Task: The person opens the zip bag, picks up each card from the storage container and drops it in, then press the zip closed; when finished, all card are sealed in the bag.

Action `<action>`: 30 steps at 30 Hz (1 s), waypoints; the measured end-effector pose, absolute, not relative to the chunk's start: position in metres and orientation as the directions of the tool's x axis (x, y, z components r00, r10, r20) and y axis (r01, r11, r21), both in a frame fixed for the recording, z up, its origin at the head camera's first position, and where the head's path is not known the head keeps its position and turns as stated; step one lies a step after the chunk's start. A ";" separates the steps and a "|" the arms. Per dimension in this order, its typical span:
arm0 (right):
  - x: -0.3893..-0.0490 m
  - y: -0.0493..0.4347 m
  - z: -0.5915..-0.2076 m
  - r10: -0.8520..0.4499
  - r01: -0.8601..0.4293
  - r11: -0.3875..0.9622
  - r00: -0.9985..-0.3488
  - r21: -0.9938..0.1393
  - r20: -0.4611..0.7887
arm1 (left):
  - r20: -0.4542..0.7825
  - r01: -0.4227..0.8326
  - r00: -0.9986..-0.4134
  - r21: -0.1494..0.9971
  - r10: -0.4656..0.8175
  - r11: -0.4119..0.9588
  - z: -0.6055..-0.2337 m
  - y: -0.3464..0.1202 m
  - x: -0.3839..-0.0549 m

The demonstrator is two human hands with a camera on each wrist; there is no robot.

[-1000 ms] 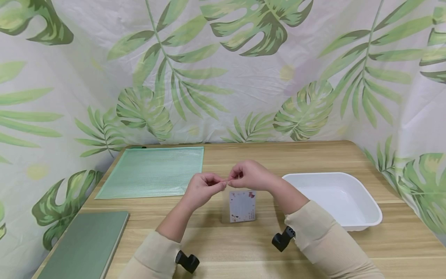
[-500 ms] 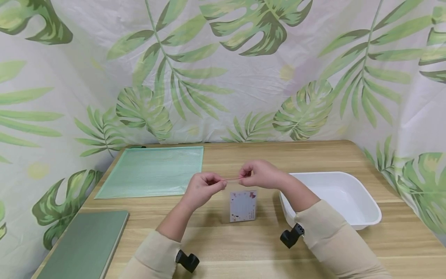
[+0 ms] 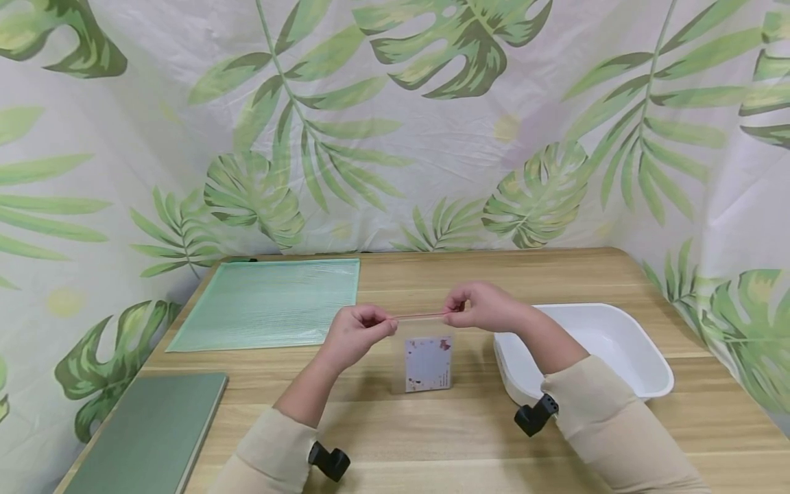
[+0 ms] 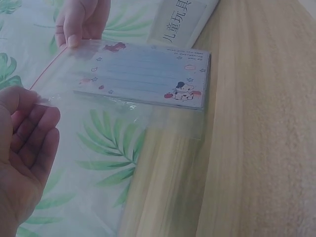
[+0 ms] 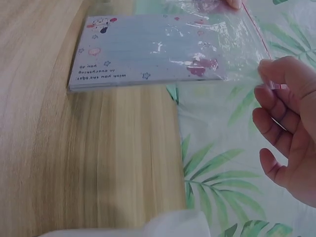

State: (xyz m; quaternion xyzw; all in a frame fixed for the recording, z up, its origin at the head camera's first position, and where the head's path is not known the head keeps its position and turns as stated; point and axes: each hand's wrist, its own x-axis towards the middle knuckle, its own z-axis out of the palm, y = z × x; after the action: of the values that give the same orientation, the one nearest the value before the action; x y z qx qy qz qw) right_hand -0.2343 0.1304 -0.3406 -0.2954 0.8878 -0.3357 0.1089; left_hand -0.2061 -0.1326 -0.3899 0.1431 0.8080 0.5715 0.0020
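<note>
A clear zip-lock bag [image 3: 398, 363] hangs upright over the middle of the table, its red zip strip along the top. Inside it is a pad of note paper [image 3: 428, 365] with a cartoon border, its printed lines showing in the left wrist view. My left hand [image 3: 356, 336] pinches the bag's top left corner between thumb and forefinger. At the other end of the strip, my right hand [image 3: 487, 306] pinches the top right corner. The strip stretches straight between both hands. In the right wrist view, the right hand's other fingers [image 5: 270, 129] curl loosely below the pinch.
A white plastic basin [image 3: 509, 370] stands on the right of the table, partly behind the right forearm. At the back left lies a green mesh zip pouch [image 3: 265, 305]. A flat green book-like item [image 3: 148, 432] lies at the front left. A leaf-print cloth [image 3: 444, 151] hangs behind the table.
My right hand has slid rightward along the zip strip, from beside the left hand to the far corner. The left hand and the bag have stayed nearly in place.
</note>
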 end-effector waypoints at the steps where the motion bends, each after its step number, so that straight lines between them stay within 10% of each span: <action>1: -0.234 0.132 -0.341 -0.596 -0.449 0.602 -0.803 -0.661 0.003 | 0.159 0.228 -0.959 0.924 0.235 0.307 -0.390 -0.133 -0.207; 18: -0.234 0.141 -0.346 -0.540 -0.395 0.604 -0.841 -0.692 0.009 | 0.093 0.160 -0.966 0.947 0.240 0.277 -0.391 -0.136 -0.210; 30: -0.240 0.093 -0.388 -0.177 -0.096 0.503 -0.984 -0.859 0.007 | 0.010 0.021 -0.998 0.980 0.056 0.197 -0.413 -0.140 -0.239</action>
State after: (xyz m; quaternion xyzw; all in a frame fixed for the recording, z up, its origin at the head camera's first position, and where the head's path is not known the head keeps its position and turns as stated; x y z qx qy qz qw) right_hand -0.2399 0.0927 -0.3883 -0.0788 0.8658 -0.4925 0.0409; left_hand -0.2389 -0.1399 -0.4127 0.0249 0.7734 0.6333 0.0140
